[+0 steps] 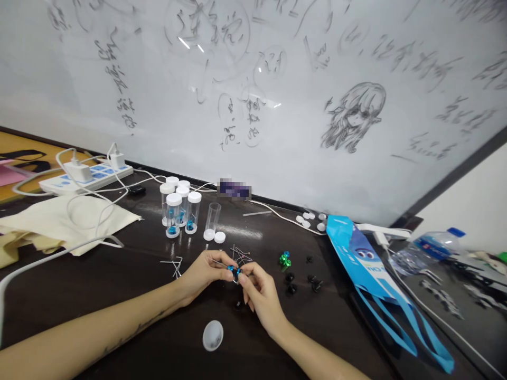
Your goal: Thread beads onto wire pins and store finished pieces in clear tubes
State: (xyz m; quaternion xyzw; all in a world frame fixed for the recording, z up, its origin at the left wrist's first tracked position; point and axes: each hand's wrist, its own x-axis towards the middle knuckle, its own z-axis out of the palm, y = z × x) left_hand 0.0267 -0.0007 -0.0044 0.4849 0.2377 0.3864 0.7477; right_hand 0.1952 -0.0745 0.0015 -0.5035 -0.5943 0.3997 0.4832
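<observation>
Near the middle of the dark table, my left hand and my right hand meet, fingertips pinched on a small blue and black metallic part. A thin metal wire runs along my left fingers. Just behind my fingertips lie several thin bent wires, and more bent wires rest to the left. Right of my right hand are small green parts and several small black parts. A small white cup stands in front of my hands. My fingers partly hide the blue part.
Capped clear tubes with blue parts inside stand at the back left, beside an uncapped tube and a white cap. A power strip and cream cloth lie left. A blue bag and bottle are right.
</observation>
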